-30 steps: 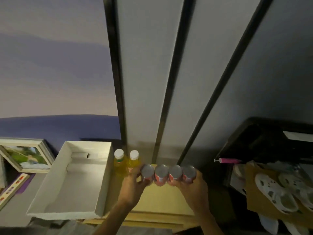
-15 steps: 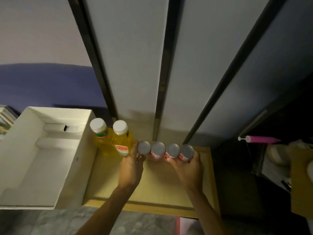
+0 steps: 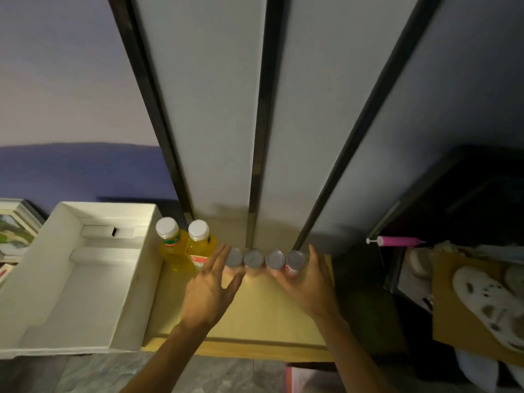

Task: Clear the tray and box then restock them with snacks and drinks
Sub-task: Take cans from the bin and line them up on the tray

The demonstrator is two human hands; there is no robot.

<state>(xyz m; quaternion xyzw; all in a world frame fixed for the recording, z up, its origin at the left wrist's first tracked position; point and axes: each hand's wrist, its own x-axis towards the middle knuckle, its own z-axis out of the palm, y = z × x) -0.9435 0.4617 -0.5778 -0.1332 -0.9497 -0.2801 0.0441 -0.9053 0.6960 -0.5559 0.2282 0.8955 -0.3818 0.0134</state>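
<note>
A row of several silver-topped cans (image 3: 252, 258) stands at the back of the yellow wooden tray (image 3: 241, 347). Two yellow juice bottles (image 3: 181, 248) with white caps stand in the tray's back left corner, touching the row's left end. My left hand (image 3: 207, 293) is open with fingers spread, its fingertips beside the leftmost can. My right hand (image 3: 309, 287) is loose around the right end of the row, thumb beside the last can and fingertips touching the cans' fronts. An empty white cardboard box (image 3: 141, 279) lies to the left of the tray.
Grey wall panels with black strips (image 3: 259, 137) rise right behind the tray. A framed picture (image 3: 14, 231) leans at far left. To the right are a pink pump (image 3: 397, 241), a dark shelf and white clogs (image 3: 482, 302) on cardboard.
Both hands have loosened from the row of cans. My left hand has opened and drawn back slightly; the cans now stand on the tray against the back.
</note>
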